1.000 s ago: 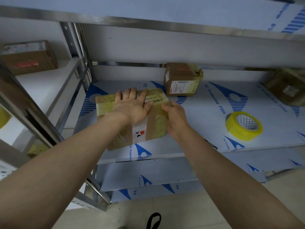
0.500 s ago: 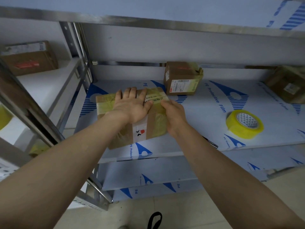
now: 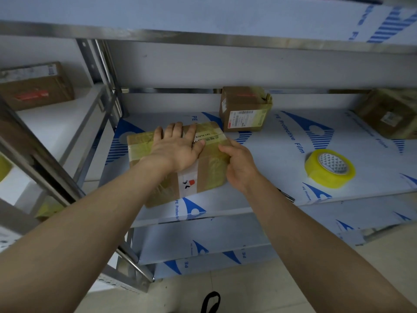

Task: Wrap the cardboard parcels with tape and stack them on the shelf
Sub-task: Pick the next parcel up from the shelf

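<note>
A flat cardboard parcel (image 3: 209, 175) wrapped in yellowish tape lies near the front edge of the metal shelf (image 3: 282, 154). My left hand (image 3: 178, 147) presses flat on its top, fingers straight. My right hand (image 3: 239, 164) is against the parcel's right side with the thumb on the top edge; its fingers are hidden behind the box. A yellow tape roll (image 3: 330, 168) lies on the shelf to the right, apart from both hands.
A smaller taped box (image 3: 244, 109) stands at the back of the shelf. Another parcel (image 3: 391, 114) sits at the far right, and one more parcel (image 3: 36, 85) on the neighbouring left shelf. An upper shelf hangs low overhead. A dark pen-like object (image 3: 286, 195) lies by my right forearm.
Almost nothing has moved; both hands stay on the parcel, and the view has shifted only slightly.
</note>
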